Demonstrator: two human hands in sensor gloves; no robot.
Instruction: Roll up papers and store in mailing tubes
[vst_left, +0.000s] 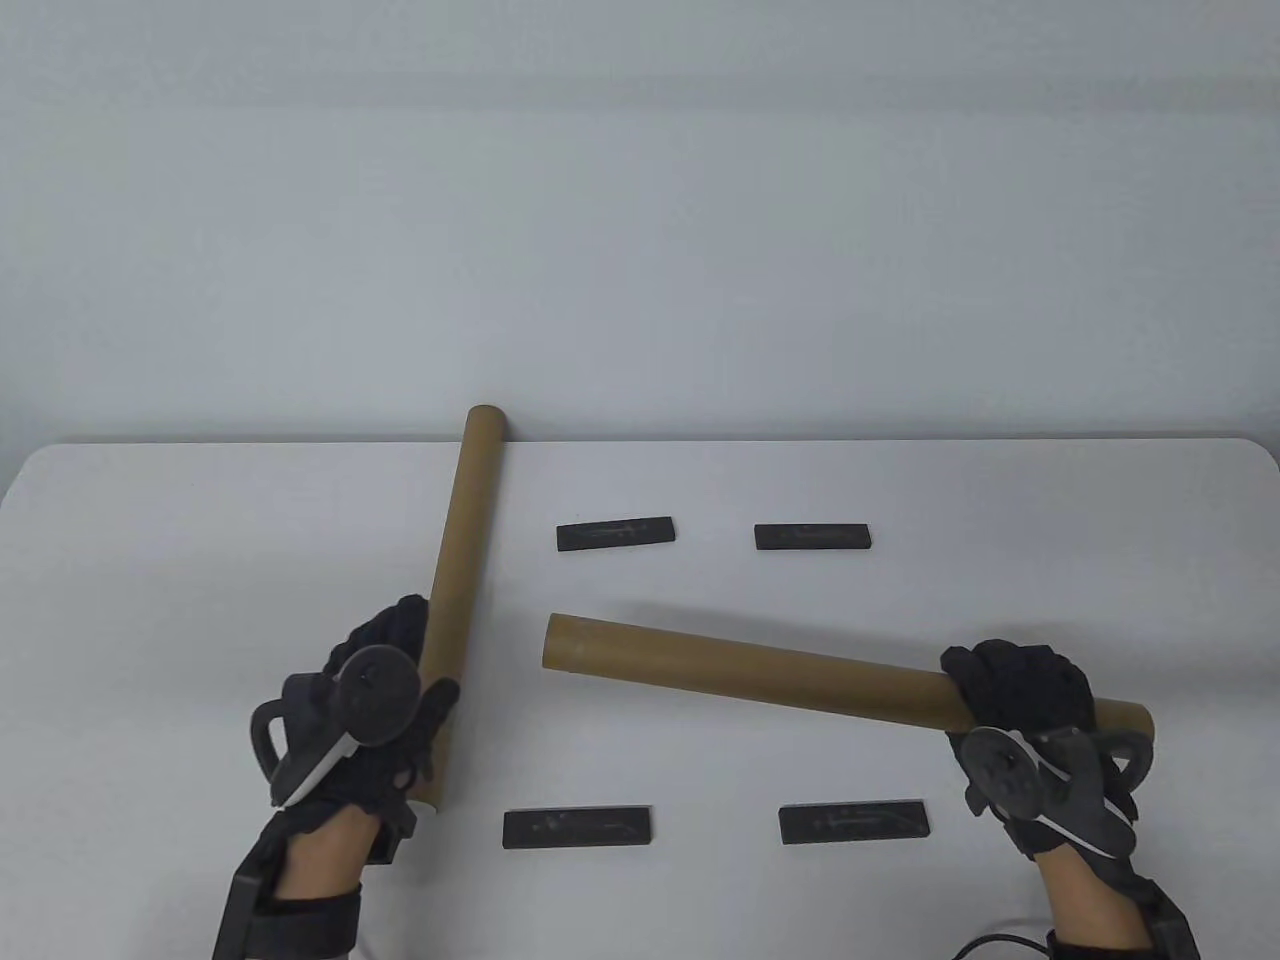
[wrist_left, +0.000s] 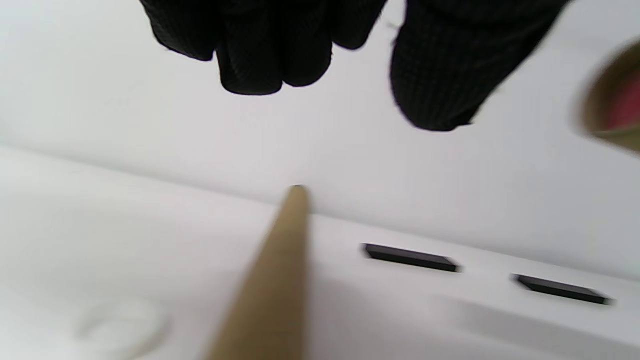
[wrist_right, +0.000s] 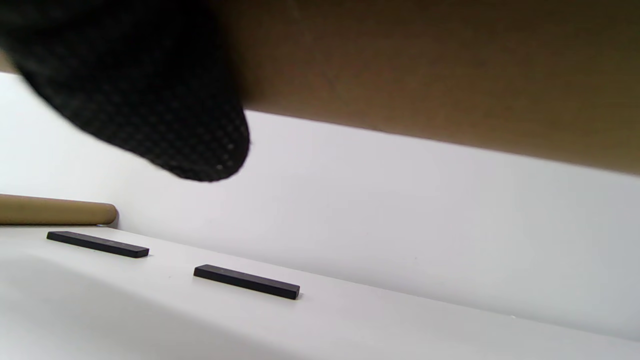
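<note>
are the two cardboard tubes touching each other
No: in the table view the left tube, gripped by the left hand, sits apart from the right tube, held by the right hand, with bare table between.

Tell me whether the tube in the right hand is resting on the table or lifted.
Lifted: in the right wrist view the tube sits well above the table.

Light is bright, even and diffuse, washing the white worktop (vst_left: 700, 480) and the wall behind to nearly one tone. Shadows are faint and soft-edged; the table view is sharp throughout, with no glare. The left wrist view is blurred all over: the gloved fingers (wrist_left: 250, 55) and the near cardboard tube (wrist_left: 272, 290) are smeared. In the right wrist view the close tube (wrist_right: 450, 65) lies dark and out of focus, while the black bars (wrist_right: 246, 282) stay crisp.
</note>
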